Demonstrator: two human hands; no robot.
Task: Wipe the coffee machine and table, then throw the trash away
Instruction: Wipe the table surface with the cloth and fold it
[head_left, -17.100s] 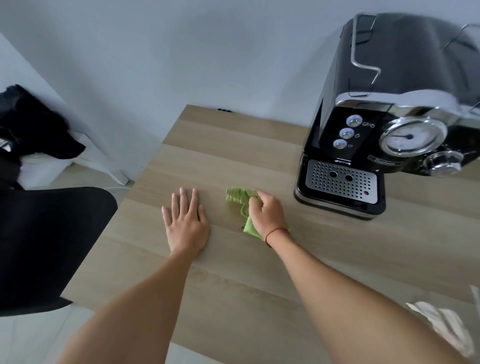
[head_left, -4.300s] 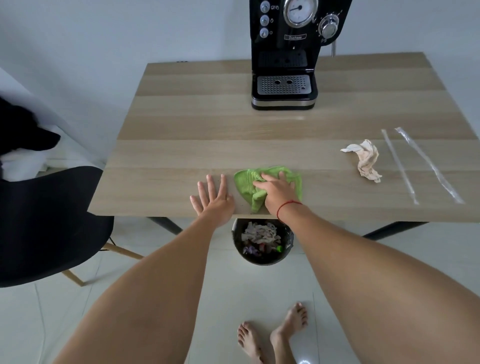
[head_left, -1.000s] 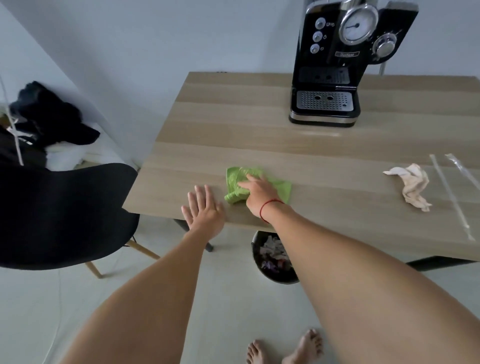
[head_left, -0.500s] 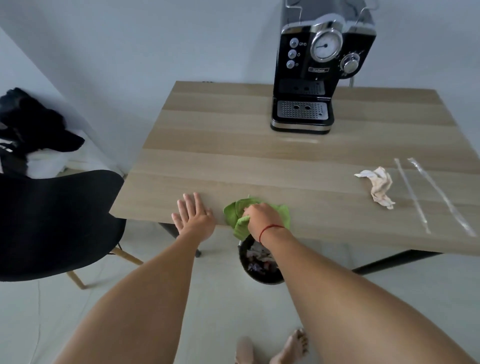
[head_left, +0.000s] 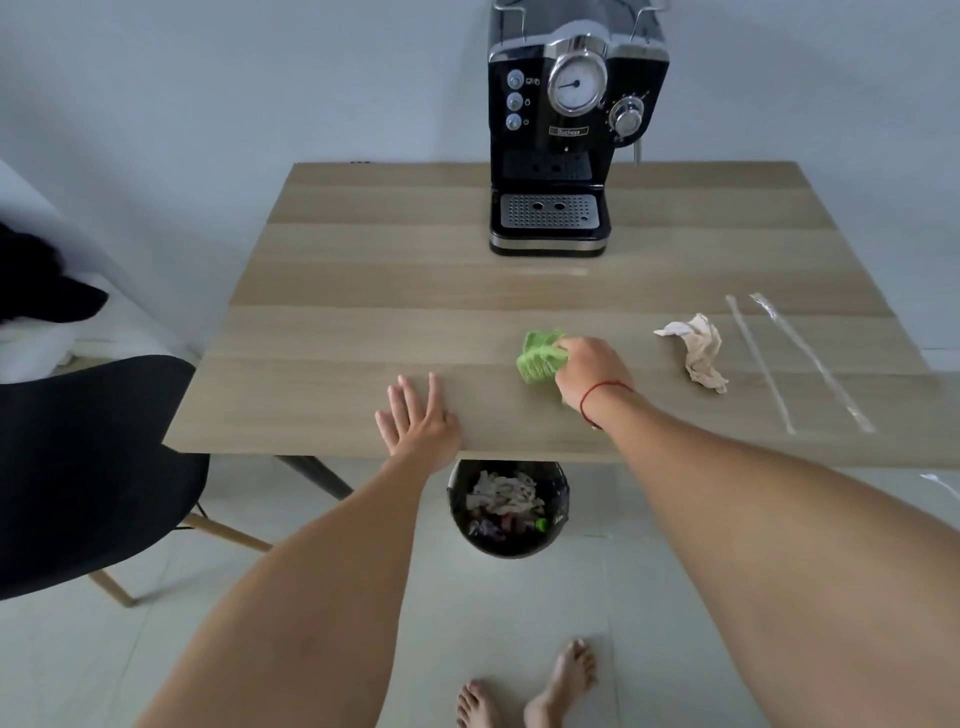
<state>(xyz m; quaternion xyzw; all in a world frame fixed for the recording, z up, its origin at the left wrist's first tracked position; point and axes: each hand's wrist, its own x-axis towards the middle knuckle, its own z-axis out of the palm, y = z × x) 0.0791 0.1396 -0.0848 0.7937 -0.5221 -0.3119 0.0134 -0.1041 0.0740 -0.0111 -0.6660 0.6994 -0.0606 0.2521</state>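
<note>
I see my right hand (head_left: 589, 371) with its fingers clenched on a bunched green cloth (head_left: 540, 357), pressing it to the wooden bench (head_left: 363, 332) a little right of centre; the cloth sticks out from the hand toward the left and far side. A red string sits on that wrist. My left hand (head_left: 415, 421) lies flat at the near edge, fingers spread and released, grasping nothing.

The black coffee machine (head_left: 561, 130) stands upright at the far edge, its front facing me, with a round gauge, 3 buttons down the left, a knob on the right and a small plate that seems to read "Duchess".

Right of the cloth lies a crumpled tissue (head_left: 698, 353), apart from it. Beyond that, 2 clear straw wrappers (head_left: 761, 364) lie side by side, long axes running from far-left to near-right.

A black trash bin (head_left: 506, 512) with rubbish in it stands on the floor under the near edge.
</note>
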